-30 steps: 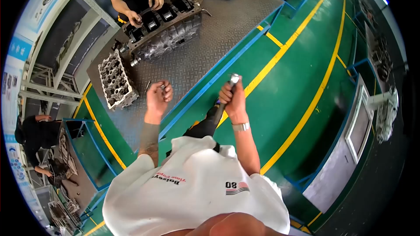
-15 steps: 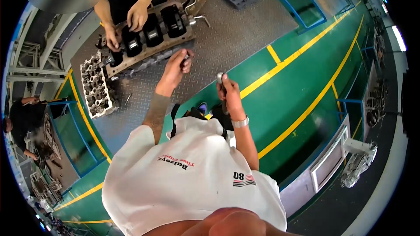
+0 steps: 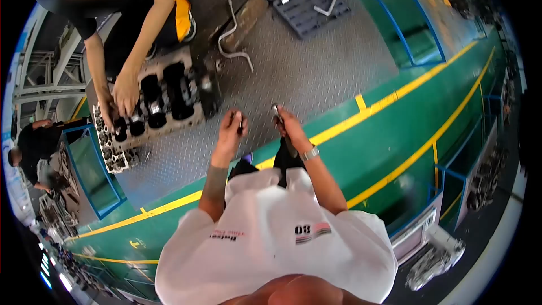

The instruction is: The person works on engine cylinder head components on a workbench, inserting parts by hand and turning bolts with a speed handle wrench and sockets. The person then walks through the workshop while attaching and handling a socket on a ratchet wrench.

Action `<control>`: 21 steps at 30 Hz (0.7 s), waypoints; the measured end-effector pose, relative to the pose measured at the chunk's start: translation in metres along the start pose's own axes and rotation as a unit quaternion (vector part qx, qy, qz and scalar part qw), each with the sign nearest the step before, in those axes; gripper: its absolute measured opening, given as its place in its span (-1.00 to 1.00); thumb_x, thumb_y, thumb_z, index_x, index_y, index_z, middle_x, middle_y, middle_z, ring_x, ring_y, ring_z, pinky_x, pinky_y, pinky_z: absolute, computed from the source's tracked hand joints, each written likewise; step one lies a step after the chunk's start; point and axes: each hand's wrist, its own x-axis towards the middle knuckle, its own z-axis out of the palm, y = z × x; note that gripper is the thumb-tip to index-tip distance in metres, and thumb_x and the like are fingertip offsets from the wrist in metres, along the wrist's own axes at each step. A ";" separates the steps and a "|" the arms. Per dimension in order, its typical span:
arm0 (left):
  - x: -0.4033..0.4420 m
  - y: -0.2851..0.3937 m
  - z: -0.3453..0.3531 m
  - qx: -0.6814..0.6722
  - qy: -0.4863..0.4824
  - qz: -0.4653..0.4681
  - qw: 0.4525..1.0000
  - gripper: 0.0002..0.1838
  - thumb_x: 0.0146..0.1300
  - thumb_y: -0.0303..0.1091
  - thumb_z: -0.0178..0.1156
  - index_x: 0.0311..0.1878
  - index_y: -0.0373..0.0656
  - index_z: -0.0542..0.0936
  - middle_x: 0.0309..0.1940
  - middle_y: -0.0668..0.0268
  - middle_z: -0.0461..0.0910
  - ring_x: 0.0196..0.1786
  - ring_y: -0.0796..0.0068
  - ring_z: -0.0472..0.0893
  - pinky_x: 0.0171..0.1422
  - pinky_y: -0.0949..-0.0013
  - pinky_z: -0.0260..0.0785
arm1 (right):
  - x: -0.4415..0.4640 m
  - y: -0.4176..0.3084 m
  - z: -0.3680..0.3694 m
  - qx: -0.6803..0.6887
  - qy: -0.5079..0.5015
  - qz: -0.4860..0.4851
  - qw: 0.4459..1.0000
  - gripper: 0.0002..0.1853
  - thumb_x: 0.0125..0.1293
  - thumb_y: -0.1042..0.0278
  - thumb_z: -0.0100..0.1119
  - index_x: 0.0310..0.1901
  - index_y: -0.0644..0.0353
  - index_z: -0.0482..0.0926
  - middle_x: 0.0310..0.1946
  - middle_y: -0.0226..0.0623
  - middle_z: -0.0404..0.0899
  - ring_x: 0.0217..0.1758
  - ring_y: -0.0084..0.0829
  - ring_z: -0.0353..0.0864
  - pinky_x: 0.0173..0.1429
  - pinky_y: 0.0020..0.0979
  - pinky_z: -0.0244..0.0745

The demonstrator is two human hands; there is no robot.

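My left hand (image 3: 229, 131) is closed around a small piece with a pale tip (image 3: 240, 118), too small to name. Beside it, my right hand (image 3: 290, 126) grips a ratchet wrench (image 3: 275, 110); its silver head sticks up past the thumb and its handle runs down below the palm. Both hands are in front of my body, at the near edge of the metal-topped table (image 3: 271, 79). To the left on the table is an engine block (image 3: 195, 114) with dark cylinder openings. A co-worker's hands (image 3: 125, 95) reach onto the block's far-left part.
A cylinder head (image 3: 116, 161) sits at the block's left end. Behind are a bent metal bar (image 3: 227, 39) and an open socket set case (image 3: 305, 16) with an L-shaped wrench (image 3: 330, 7) on it. Blue-framed railings (image 3: 403, 39) stand beyond the table. Another person (image 3: 39, 147) works far left.
My view has shifted, so the block and co-worker appear farther left. My left hand has come lower, nearer the level of my right. Both hands keep their hold.
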 end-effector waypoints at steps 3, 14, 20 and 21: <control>0.046 -0.023 0.023 0.069 0.089 0.010 0.994 -0.89 0.48 -0.28 0.02 -0.13 -0.05 0.33 -0.39 0.37 0.35 -0.41 0.57 0.34 -0.31 0.49 0.20 | 0.094 0.012 -0.076 -0.302 0.075 -0.080 0.947 -0.44 0.37 -0.23 0.01 -0.34 0.22 0.59 -0.62 -0.23 0.53 -0.56 -0.28 0.55 -0.41 -0.20 0.39; 0.309 0.042 0.089 0.280 0.180 0.025 0.943 -0.75 0.44 -0.20 0.11 -0.29 -0.19 0.52 -0.63 0.51 0.30 -0.58 0.69 0.26 -0.49 0.54 0.06 | 0.339 -0.042 -0.264 -0.620 0.268 -0.251 0.693 -0.74 0.26 0.14 0.18 -0.18 0.15 0.50 -0.22 -0.16 0.53 -0.09 -0.13 0.55 -0.05 -0.17 0.45; 0.384 0.041 0.122 0.235 0.195 0.057 0.951 -0.79 0.42 -0.30 0.12 -0.29 -0.24 0.54 -0.62 0.51 0.32 -0.58 0.72 0.26 -0.51 0.53 0.07 | 0.356 -0.048 -0.302 -0.641 0.194 -0.309 0.676 -0.67 0.27 0.13 0.15 -0.04 0.15 0.51 -0.20 -0.24 0.48 -0.06 -0.21 0.47 0.00 -0.22 0.36; 0.388 0.025 0.121 0.192 0.214 0.033 0.957 -0.81 0.42 -0.32 0.10 -0.28 -0.24 0.54 -0.61 0.50 0.32 -0.57 0.72 0.26 -0.51 0.53 0.08 | 0.356 -0.044 -0.301 -0.635 0.203 -0.281 0.690 -0.65 0.27 0.11 0.14 -0.01 0.14 0.51 -0.19 -0.25 0.48 -0.05 -0.21 0.47 0.03 -0.22 0.36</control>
